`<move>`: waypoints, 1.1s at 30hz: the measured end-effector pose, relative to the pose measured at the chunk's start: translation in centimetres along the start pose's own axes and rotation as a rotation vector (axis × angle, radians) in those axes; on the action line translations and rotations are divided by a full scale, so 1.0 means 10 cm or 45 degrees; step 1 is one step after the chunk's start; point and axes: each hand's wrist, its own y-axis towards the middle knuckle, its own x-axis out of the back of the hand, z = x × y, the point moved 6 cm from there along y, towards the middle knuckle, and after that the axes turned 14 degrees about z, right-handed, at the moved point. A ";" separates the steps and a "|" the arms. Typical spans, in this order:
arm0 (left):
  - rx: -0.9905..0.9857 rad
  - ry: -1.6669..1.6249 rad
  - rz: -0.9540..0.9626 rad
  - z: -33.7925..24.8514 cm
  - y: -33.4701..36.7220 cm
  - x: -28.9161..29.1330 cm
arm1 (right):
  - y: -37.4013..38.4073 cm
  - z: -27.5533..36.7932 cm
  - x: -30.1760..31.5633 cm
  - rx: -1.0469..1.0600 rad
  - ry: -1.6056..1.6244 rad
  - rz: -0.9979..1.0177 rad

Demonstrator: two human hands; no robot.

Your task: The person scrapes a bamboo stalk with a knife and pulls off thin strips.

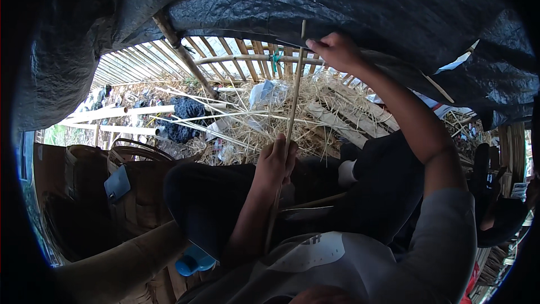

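Observation:
A long, thin bamboo strip (295,93) runs upright in front of me, from my lap up to the dark sheeting. My left hand (275,160) is wrapped round its lower part, just above my crossed legs. Higher up, my right hand (337,52) is stretched forward, with thumb and forefinger closed at the strip near its top end. A thin dark line shows beside those fingertips, too small to name. Across my lap lies a flat, pale, blade-like piece (306,214), partly in shadow.
Black plastic sheeting (253,14) hangs low overhead. Straw and shavings (318,101) cover the ground ahead, with bamboo poles (129,111) and a slatted fence (236,56) beyond. To my left are a phone-like grey object (117,184), a thick bamboo pole (124,256) and a blue bottle (194,260).

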 end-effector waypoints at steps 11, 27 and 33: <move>0.065 0.081 -0.063 0.06 -0.05 0.06 | -0.21 0.12 -0.20 0.088 -0.058 0.028; 0.066 0.118 -0.045 0.05 -0.02 0.02 | -0.04 0.10 -0.02 0.023 -0.135 0.055; 0.094 0.047 -0.048 0.04 -0.02 0.05 | -0.25 0.33 -0.46 0.263 -0.285 0.085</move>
